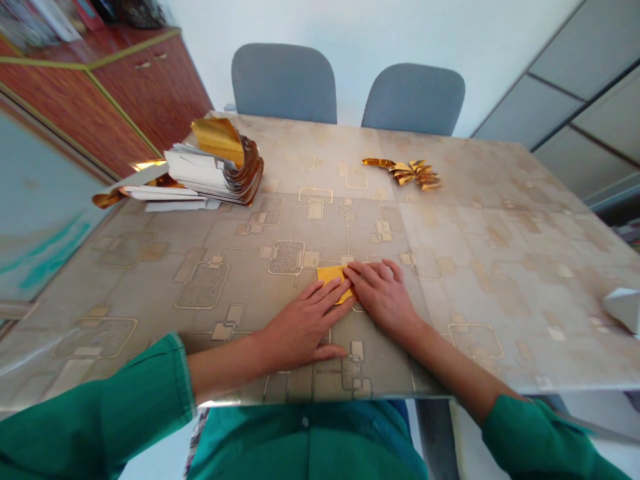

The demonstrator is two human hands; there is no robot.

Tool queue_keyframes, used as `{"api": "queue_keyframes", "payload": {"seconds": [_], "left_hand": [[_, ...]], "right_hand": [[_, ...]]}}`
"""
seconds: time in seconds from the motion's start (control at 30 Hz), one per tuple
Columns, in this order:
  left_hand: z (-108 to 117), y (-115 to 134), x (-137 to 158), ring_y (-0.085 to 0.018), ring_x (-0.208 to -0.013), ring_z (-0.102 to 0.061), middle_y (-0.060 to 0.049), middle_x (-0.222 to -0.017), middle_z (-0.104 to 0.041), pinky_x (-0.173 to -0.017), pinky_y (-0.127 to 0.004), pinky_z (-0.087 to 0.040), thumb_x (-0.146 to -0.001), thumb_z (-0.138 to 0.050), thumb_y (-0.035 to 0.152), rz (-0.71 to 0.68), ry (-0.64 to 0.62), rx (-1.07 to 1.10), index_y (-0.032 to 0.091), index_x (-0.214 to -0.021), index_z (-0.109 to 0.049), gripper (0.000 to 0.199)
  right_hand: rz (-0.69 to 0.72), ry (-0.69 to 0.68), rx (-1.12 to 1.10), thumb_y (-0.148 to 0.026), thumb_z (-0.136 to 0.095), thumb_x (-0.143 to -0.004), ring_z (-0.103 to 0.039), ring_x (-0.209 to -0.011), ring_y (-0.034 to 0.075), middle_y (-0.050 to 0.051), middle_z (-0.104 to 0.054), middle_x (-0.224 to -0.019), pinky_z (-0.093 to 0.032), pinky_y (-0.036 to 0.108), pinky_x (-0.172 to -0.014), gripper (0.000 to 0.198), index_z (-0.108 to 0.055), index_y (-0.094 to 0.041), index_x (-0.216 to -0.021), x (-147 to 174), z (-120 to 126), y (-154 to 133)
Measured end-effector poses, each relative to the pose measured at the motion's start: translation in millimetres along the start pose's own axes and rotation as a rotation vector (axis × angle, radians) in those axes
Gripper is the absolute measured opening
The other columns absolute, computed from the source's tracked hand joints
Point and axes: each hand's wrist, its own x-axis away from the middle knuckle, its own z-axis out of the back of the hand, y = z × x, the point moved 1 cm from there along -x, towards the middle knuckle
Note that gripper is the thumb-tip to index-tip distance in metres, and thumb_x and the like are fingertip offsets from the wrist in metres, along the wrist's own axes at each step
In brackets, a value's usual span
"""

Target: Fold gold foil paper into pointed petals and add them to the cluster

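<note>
A small piece of folded yellow paper (327,273) lies on the patterned tablecloth (250,267), near the front middle of the table. My left hand (305,330) rests flat with its fingers stretched over the paper's lower part, the thumb apart on the cloth. At the paper's right edge, my right hand (383,297) has its fingers bent and pressed together on it. The fingers of both hands almost meet and hide part of the paper. How many layers it has, I cannot tell.
Toward the back left stands a stack of gold and white paper sheets (215,167). A folded gold paper piece (413,175) lies at the back right. A white object (623,310) sits at the right edge. Two grey chairs (284,83) stand behind the table, beside a wooden cabinet (150,87).
</note>
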Motion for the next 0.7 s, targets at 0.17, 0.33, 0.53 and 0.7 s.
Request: {"api": "queue_keyframes", "payload": {"seconds": [0.17, 0.33, 0.53, 0.7], "left_hand": [[2.4, -7.9, 9.0, -0.028, -0.15, -0.02, -0.014, -0.162, -0.02, -0.121, -0.047, -0.011, -0.091, -0.047, 0.067, -0.046, -0.021, -0.053, 0.017, -0.155, -0.02, 0.085], [4.4, -15.6, 31.9, -0.025, -0.149, -0.023, -0.01, -0.159, -0.029, -0.122, -0.047, -0.002, -0.095, -0.043, 0.064, -0.058, 0.016, -0.11, 0.017, -0.154, -0.024, 0.078], [4.4, -19.5, 47.7, -0.025, -0.142, -0.038, -0.008, -0.145, -0.052, -0.122, -0.047, -0.01, -0.101, -0.043, 0.049, -0.026, 0.213, -0.127, 0.018, -0.139, -0.051, 0.05], [17.4, -12.9, 29.2, -0.022, -0.123, -0.055, -0.007, -0.12, -0.068, -0.114, -0.045, -0.034, -0.101, -0.044, 0.021, -0.042, 0.328, -0.1, 0.016, -0.108, -0.067, 0.024]], "right_hand": [[-0.005, -0.036, 0.03, -0.022, -0.045, -0.1, -0.051, -0.118, 0.026, 0.006, -0.059, -0.137, -0.022, 0.048, -0.108, 0.035, -0.056, -0.023, -0.134, -1.7, 2.6, -0.9], [-0.008, -0.035, 0.041, -0.023, -0.045, -0.101, -0.051, -0.117, 0.025, 0.006, -0.059, -0.137, -0.022, 0.048, -0.109, 0.036, -0.055, -0.024, -0.136, -1.9, 0.9, -1.0], [-0.003, -0.017, 0.035, -0.025, -0.048, -0.1, -0.051, -0.115, 0.025, 0.007, -0.06, -0.136, -0.026, 0.047, -0.108, 0.036, -0.056, -0.022, -0.135, -3.1, -1.6, 0.0], [-0.006, 0.001, 0.016, -0.026, -0.05, -0.099, -0.053, -0.112, 0.025, 0.007, -0.062, -0.133, -0.029, 0.047, -0.105, 0.033, -0.058, -0.022, -0.131, -6.0, 0.8, -0.6]]}}
